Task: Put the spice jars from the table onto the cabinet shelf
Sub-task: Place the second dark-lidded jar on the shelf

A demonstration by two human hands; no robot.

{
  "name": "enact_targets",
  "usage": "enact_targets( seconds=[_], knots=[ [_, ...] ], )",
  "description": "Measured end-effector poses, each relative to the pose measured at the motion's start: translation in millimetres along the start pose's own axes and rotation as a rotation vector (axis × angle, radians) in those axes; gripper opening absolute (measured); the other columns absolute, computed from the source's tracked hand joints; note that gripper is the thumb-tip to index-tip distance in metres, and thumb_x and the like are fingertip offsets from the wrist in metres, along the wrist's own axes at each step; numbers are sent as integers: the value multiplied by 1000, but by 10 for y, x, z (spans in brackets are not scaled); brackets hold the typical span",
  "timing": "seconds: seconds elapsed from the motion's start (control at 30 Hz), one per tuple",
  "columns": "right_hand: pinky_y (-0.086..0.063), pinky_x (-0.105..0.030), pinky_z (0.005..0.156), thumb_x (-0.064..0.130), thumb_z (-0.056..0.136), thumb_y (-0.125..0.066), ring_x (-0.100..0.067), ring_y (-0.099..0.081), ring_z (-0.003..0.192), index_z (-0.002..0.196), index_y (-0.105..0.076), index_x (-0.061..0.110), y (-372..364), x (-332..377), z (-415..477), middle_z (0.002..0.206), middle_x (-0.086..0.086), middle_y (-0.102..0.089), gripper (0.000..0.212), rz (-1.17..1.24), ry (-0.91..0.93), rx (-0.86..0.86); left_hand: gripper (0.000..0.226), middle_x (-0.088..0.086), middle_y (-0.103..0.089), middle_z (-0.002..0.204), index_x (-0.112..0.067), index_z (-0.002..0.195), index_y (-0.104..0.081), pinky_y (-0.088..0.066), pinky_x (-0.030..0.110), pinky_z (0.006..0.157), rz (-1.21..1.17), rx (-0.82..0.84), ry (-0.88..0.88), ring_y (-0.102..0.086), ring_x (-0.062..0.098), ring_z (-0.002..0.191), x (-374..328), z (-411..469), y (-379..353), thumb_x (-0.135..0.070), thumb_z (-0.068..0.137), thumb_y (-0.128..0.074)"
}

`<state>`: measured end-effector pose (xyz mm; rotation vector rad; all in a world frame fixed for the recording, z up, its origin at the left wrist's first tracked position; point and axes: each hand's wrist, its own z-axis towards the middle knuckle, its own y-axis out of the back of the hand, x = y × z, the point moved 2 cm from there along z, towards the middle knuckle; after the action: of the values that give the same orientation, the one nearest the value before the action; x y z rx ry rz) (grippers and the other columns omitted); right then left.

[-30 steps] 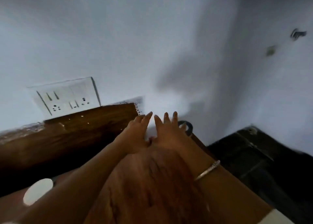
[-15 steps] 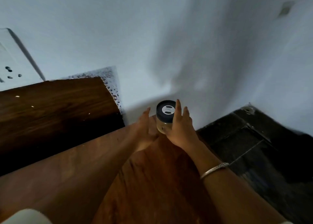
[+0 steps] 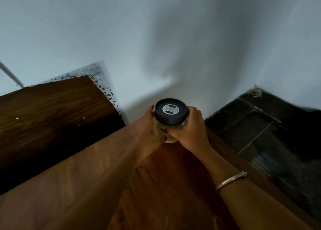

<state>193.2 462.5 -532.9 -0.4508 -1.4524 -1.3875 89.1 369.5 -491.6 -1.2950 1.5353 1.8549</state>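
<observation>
Spice jar (image 3: 171, 115) upright between both hands, dark round lid with a silver centre label facing up, pale contents showing through the glass below; held over the far end of the brown wooden desk (image 3: 165, 186), close to the white wall (image 3: 156, 38); cannot tell whether its base touches the desk. Left grip (image 3: 150, 130) wrapped on the jar's left side, fingers curled round the glass under the lid, one fingertip rising beside the lid's rim; left forearm stretched forward from the lower left, running diagonally across the desk. Right grip (image 3: 191, 130) closed round the jar's right side, knuckles up, fingers bent tight just beneath the lid; right forearm coming in from the lower right, a silver bangle (image 3: 231, 180) on the wrist. Both grips meeting at the front of the jar, touching or nearly so. Darker wooden surface (image 3: 52, 111) to the left, set against the wall; dark tiled floor (image 3: 260, 134) to the right, a small round drain (image 3: 255, 92) in its corner.
</observation>
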Motion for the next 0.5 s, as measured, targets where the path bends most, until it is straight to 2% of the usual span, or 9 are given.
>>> enact_targets(
  seconds=[0.03, 0.07, 0.13, 0.2, 0.27, 0.3, 0.4, 0.47, 0.5],
  knots=[
    [-51, -28, 88, 49, 46, -84, -16, -52, 108, 119, -45, 13, 34, 64, -92, 118, -1, -53, 90, 73, 17, -30, 86, -28, -50, 119, -55, 128, -23, -43, 37, 100, -43, -3, -51, -52, -10, 107, -40, -113, 28, -40, 54, -64],
    [-50, -21, 88, 42, 49, -87, -13, -52, 108, 117, -42, 17, 71, 167, -190, 117, 3, -51, 85, 157, 32, -44, 82, -38, -47, 112, -65, 119, -24, -42, 34, 99, -65, -22, -96, -50, -17, 104, -83, -222, 56, -43, 51, -65],
    [-47, -6, 81, 36, 52, -88, -1, -51, 104, 114, -34, 31, 152, 434, -388, 113, 13, -48, 83, 311, 32, -26, 94, -42, -44, 120, -73, 119, -14, -42, 33, 102, -75, -64, -151, -47, -11, 117, -181, -454, 74, -43, 51, -72],
    [-45, -2, 74, 49, 49, -81, 7, -50, 99, 110, -29, 41, 218, 705, -559, 109, 24, -45, 80, 414, -3, -2, 105, -38, -34, 133, -61, 130, -5, -42, 33, 105, -168, -114, -191, -41, 0, 129, -203, -661, 104, -38, 55, -75],
    [-45, -4, 72, 58, 48, -71, 9, -49, 97, 109, -28, 45, 302, 985, -734, 109, 27, -43, 75, 428, -25, -17, 106, -34, -30, 139, -58, 134, -2, -43, 27, 102, -209, -145, -187, -39, 1, 132, -285, -864, 182, -34, 60, -75],
    [-46, -5, 71, 58, 51, -68, 9, -49, 95, 107, -29, 46, 345, 1113, -826, 106, 28, -43, 69, 435, -19, -20, 107, -28, -30, 142, -56, 135, 1, -45, 22, 99, -210, -150, -185, -40, -2, 130, -352, -983, 230, -31, 63, -75],
    [-49, -6, 67, 55, 61, -61, 15, -53, 86, 100, -35, 51, 506, 1521, -1119, 98, 33, -43, 47, 502, -11, 43, 112, -4, -38, 138, -30, 142, 4, -42, -1, 79, -229, -158, -191, -48, -19, 109, -639, -1349, 407, -9, 69, -77],
    [-54, -16, 77, 59, 63, -56, 7, -56, 99, 107, -35, 55, 609, 1792, -1358, 106, 31, -47, 48, 501, 8, 71, 107, -7, -42, 126, -16, 146, -1, -40, -4, 70, -322, -160, -189, -51, -24, 95, -863, -1672, 611, 7, 71, -74],
    [-55, -25, 84, 60, 64, -55, -1, -55, 106, 114, -34, 55, 662, 1885, -1467, 113, 27, -48, 55, 506, 19, 87, 107, -13, -41, 123, -17, 146, -1, -42, -2, 69, -371, -131, -182, -52, -24, 95, -941, -1815, 715, 13, 70, -71]
  ],
)
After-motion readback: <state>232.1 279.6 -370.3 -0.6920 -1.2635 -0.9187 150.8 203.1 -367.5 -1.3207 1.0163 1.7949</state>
